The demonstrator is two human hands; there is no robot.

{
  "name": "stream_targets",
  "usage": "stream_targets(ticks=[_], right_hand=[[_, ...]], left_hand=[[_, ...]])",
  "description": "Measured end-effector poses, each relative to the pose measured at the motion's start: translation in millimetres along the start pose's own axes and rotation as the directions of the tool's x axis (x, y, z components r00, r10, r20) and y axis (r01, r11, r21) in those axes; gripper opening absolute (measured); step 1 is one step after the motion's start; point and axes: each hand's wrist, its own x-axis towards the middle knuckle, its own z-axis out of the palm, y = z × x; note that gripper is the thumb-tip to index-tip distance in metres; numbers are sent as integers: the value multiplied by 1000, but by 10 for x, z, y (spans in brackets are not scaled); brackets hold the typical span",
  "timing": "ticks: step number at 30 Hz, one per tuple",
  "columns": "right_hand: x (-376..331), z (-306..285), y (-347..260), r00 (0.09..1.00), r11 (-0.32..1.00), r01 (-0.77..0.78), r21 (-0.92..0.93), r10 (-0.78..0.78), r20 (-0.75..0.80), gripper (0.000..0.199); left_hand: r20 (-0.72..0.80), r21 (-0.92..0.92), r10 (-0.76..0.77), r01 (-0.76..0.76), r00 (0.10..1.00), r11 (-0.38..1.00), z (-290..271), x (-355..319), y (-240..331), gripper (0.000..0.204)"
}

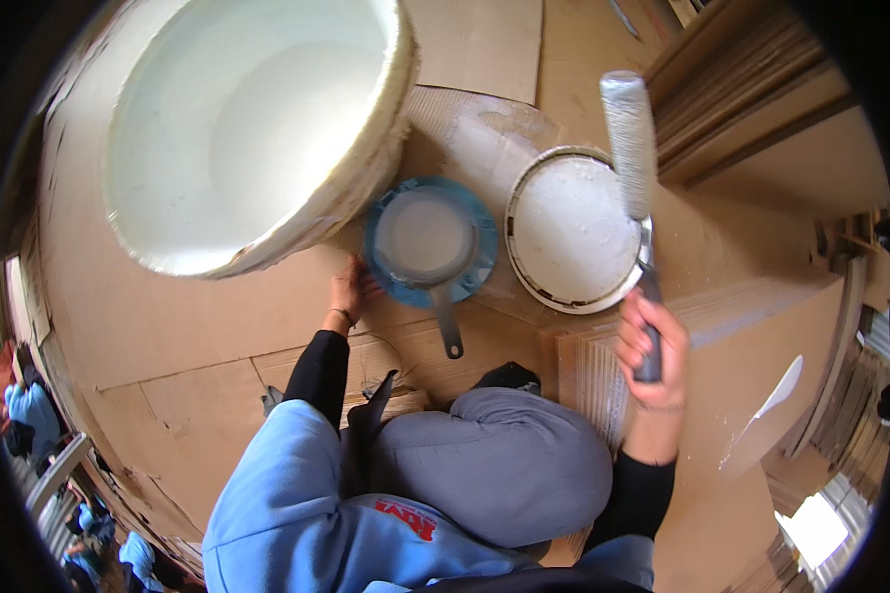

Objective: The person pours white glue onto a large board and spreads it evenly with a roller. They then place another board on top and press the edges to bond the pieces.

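surface: cardboard-covered floor (198, 326) | on it: white tub (257, 128); blue pan (431, 242); white lid (576, 229)

Fuzzy paint-caked roller (630, 138), matt brown cardboard floor covering (168, 326), crusted white plastic bucket (257, 128), smooth blue-rimmed pan (430, 240).

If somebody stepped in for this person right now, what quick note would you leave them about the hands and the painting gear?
Right hand: gripping the dark handle of a white-coated paint roller, held over the round white bucket lid.
Left hand: resting on the cardboard floor covering at the rim of the blue round pan holding white paint.
The big white-coated tub sits beside the pan.
Done: roller loaded with paint. Left: I cannot tell.
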Motion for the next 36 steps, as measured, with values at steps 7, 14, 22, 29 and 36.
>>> stream_targets(ticks=[7,14,22,29,36], right_hand=[[-1501,-290,-108,862,866,409,-287,-469,-189,26],[-2963,-1246,578,537,794,450,-408,-606,-587,19],[-3680,-2210,1417,497,867,482,-128,-391,-775,13],[-3439,-3131,1189,428,801,576,-161,-464,-776,9],[-2997,-4082,-530,381,718,682,-139,-511,-771,13]], left_hand=[[-70,-1,31,-31,997,1000,80,-27,53,71],[-71,-125,47,-56,996,991,143,-315,-141,77],[374,523,241,-418,896,743,644,-1681,321,60],[741,-168,632,-848,228,502,2765,-3390,1078,34],[967,206,-85,-540,240,816,3463,-4851,180,41]])
